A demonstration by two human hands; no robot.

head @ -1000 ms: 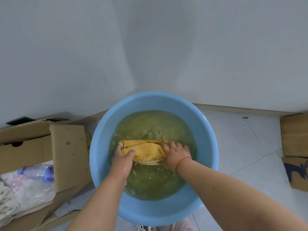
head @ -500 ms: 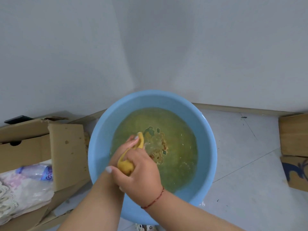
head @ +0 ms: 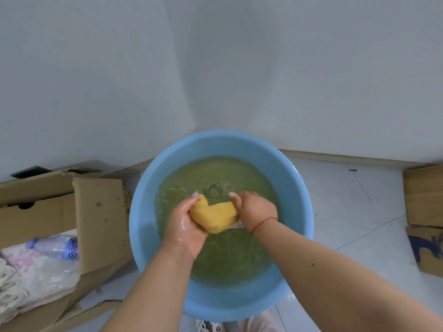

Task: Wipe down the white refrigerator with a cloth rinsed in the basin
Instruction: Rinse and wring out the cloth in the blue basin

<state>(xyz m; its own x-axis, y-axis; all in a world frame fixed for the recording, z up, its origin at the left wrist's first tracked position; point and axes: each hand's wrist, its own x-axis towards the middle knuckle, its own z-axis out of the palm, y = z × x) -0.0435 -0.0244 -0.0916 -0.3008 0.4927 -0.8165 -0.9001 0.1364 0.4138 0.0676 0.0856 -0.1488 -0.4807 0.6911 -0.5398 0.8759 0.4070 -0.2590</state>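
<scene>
- One bunched yellow cloth (head: pixel 214 215) is held over the round blue plastic basin (head: pixel 143 212), just above the murky greenish water (head: pixel 230 255); whether its lower end touches the water cannot be told.
- The cloth's left end is gripped by the left hand (head: pixel 185 226), fingers curled round it; its right end is gripped by the right hand (head: pixel 255 209), thumb and fingers closed on it.
- Both ends of the cloth are hidden inside the two hands, and a pale edge under its right end is hard to make out.
- One thin red string bracelet (head: pixel 265 222) is worn on the right wrist.
- The basin stands on a pale tiled floor (head: pixel 347 212) in a corner of white surfaces (head: pixel 311 80); whether either is the refrigerator cannot be told.
- One open brown cardboard box (head: pixel 96 212) lies left of the basin, cut off by the frame, with one clear plastic bottle (head: pixel 55 245) and white lacy fabric (head: pixel 28 276) inside.
- Two more cardboard boxes (head: pixel 423 195) are cut off at the right edge.
</scene>
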